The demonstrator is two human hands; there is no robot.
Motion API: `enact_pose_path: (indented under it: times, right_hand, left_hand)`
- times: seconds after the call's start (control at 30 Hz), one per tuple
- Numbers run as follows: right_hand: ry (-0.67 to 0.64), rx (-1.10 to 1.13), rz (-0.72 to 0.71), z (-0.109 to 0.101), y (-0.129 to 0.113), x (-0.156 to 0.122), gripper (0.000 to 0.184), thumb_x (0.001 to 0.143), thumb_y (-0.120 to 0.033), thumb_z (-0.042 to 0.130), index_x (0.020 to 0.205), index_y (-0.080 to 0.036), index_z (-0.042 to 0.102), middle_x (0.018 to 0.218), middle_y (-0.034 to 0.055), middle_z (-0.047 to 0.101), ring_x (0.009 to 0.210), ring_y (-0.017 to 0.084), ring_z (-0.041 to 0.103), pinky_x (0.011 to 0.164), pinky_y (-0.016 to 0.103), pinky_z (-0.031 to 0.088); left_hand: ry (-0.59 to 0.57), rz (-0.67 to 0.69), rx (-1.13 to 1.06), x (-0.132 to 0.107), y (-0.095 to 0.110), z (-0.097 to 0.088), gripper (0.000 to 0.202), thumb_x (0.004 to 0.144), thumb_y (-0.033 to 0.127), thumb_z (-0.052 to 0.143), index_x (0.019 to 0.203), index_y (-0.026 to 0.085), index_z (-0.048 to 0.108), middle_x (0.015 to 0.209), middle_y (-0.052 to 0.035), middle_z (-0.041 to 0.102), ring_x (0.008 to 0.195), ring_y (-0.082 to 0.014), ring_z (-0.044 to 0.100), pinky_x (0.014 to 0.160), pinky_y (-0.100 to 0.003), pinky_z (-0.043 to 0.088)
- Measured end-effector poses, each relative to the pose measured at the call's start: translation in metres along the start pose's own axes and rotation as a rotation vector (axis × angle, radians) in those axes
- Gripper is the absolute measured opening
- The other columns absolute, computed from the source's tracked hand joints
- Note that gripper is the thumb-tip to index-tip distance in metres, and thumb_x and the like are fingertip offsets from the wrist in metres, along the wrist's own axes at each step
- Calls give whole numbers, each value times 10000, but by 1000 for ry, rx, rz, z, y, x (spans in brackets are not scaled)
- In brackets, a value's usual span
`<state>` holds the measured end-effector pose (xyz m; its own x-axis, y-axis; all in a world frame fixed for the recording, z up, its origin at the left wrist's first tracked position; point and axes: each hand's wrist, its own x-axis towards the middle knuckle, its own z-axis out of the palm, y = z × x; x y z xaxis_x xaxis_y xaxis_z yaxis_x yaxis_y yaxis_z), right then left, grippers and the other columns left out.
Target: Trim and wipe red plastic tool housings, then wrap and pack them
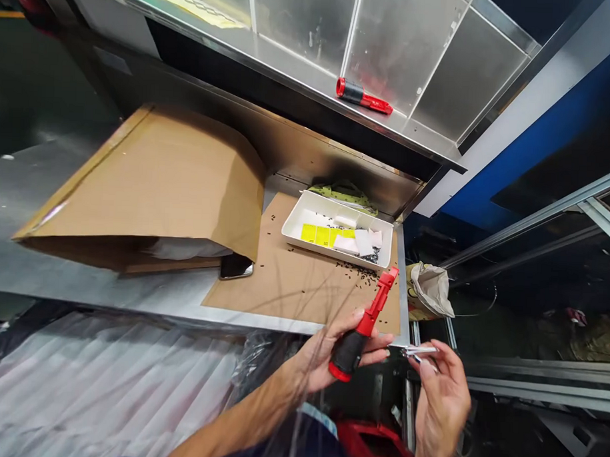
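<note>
My left hand (325, 352) is closed around a red-and-black plastic tool body (353, 347). It has a thick black grip and a narrow red end that points up and away. My thumb lies along its side, with the fingers underneath. Just to the right, my right hand (442, 400) pinches a thin pale, silvery piece (421, 351) that looks like tweezers, its tip towards the left hand. Beyond the hands, a white tray (304, 242) holds yellow labels (322, 234), pale blocks (363, 242) and small black bits. More black bits (366, 276) are scattered beside it.
Brown cardboard (283, 288) lies under the tray on a metal bench. A large open paper bag (187, 178) stands left, a dark phone-like object (237, 266) at its mouth. Another red-and-black tool body (363, 97) rests on the upper shelf. A small bag (430, 289) is at right.
</note>
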<state>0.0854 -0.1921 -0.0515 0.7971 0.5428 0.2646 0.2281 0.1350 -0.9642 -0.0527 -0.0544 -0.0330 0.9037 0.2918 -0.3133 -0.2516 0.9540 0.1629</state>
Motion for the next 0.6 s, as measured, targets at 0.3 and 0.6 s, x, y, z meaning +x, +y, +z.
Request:
enact_pose_path:
  times: [0.3, 0.6]
  right_hand:
    - [-112, -471, -683, -30, -33, -50, 377, 749, -239, 795, 1077, -229, 611, 920, 82, 723, 896, 231, 613, 617, 332, 558]
    - [-28, -555, -676, -22, -43, -70, 285, 776, -258, 762, 1023, -228, 624, 821, 62, 728, 875, 239, 491, 660, 350, 431]
  left_hand:
    - [-39, -18, 148, -14, -27, 30, 275, 835, 391, 713, 1041, 209, 728, 964, -74, 701, 689, -124, 651, 623, -196, 535]
    - [-60, -41, 173, -28, -33, 33, 368, 795, 342, 760, 1147, 246, 714, 955, -68, 687, 781, -159, 645, 712, -268, 578]
